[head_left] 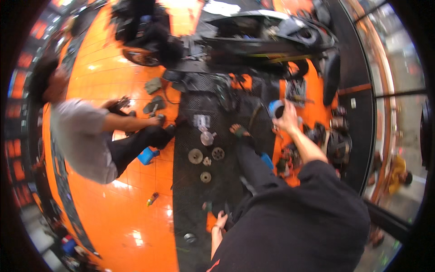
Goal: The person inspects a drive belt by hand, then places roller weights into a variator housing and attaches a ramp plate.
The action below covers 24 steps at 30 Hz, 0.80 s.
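Right hand: the bare right hand (287, 119) has its fingers curled around a blue, round container with a dark opening (273, 108), raised at the right, above the mat's edge.
Left hand: the bare left hand (220, 221) is low by the person's body, just beside something dark; cannot tell whether it grips anything.
Writing: marks on the blue plastic bottle (146, 156) are too blurred to read.
Metal parts: four round grey pieces, three larger discs (195, 156) and one small piece (207, 161), apart on the black textured mat (188, 199).
Also on the mat: one clear plastic jug (207, 138), one whitish rectangular piece (201, 121), one shiny round cup (189, 238).
Bottles on the orange tiled floor (131, 222): two, the blue one and a small yellow one (152, 199).
In between: the person's dark-trousered leg (253, 167) separates container and metal parts.
Around: a black scooter (267, 54) ahead; a co-worker in a grey shirt (81, 140) bends at the left.
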Tool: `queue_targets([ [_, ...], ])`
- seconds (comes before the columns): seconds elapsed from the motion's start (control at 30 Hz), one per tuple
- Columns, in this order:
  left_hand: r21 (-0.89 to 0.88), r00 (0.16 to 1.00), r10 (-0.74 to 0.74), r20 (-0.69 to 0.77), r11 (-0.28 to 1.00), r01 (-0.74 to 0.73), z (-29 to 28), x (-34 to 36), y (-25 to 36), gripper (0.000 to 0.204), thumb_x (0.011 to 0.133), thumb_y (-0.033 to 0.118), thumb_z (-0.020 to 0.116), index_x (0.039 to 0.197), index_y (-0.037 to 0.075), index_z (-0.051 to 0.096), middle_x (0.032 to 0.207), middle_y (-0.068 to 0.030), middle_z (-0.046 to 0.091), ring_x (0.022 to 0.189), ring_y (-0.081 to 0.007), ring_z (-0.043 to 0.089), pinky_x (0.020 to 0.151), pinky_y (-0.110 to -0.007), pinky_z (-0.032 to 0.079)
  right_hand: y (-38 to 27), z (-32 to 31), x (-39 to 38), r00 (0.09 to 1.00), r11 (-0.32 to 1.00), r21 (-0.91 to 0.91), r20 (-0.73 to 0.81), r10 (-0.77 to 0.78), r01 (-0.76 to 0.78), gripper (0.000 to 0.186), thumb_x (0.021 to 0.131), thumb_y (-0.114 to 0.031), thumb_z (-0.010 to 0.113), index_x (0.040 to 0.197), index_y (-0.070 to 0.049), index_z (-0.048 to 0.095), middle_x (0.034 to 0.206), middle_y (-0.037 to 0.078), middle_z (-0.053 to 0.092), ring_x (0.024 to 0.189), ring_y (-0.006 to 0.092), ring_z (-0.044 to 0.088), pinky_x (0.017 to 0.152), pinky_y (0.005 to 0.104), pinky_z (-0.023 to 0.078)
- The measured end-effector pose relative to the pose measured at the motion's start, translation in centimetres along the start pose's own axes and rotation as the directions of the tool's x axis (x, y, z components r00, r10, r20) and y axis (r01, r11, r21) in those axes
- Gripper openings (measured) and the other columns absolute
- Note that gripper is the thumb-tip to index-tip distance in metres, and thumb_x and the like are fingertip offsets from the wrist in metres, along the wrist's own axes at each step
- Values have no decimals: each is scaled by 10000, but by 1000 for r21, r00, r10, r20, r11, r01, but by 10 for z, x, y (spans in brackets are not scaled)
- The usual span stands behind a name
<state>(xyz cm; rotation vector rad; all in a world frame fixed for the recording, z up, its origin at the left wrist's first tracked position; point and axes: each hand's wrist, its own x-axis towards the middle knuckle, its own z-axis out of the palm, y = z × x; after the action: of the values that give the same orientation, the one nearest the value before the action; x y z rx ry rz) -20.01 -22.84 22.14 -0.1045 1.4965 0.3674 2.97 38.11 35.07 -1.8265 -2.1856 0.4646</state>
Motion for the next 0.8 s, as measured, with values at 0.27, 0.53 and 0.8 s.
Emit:
queue_targets([
  [0.27,641,980,180,-84,763,-85,136,-125,315,1014,731,306,899,1575,313,337,1487,-281,354,1292,-456,535,1107,-492,466,117,-41,46,962,964,-32,69,265,-263,1047,575,-236,935,1451,-49,394,1389,240,510,1294,418,515,1104,494,450],
  [0.53,810,996,28,87,581,-87,153,-78,332,792,867,429,758,1510,232,339,1373,-349,463,1273,-522,510,1111,-511,435,225,-36,-71,789,811,-264,212,576,-522,1084,569,-260,946,1448,-8,364,1411,286,494,1320,465,484,1090,522,429],
  [0.8,250,897,-30,441,964,-90,21,192,465,359,989,188,642,1276,-8,550,1023,-134,734,815,-218,727,738,-349,611,384,230,26,961,963,-210,185,206,-166,987,601,-250,934,1404,-11,411,1322,284,510,1245,485,505,1041,522,447],
])
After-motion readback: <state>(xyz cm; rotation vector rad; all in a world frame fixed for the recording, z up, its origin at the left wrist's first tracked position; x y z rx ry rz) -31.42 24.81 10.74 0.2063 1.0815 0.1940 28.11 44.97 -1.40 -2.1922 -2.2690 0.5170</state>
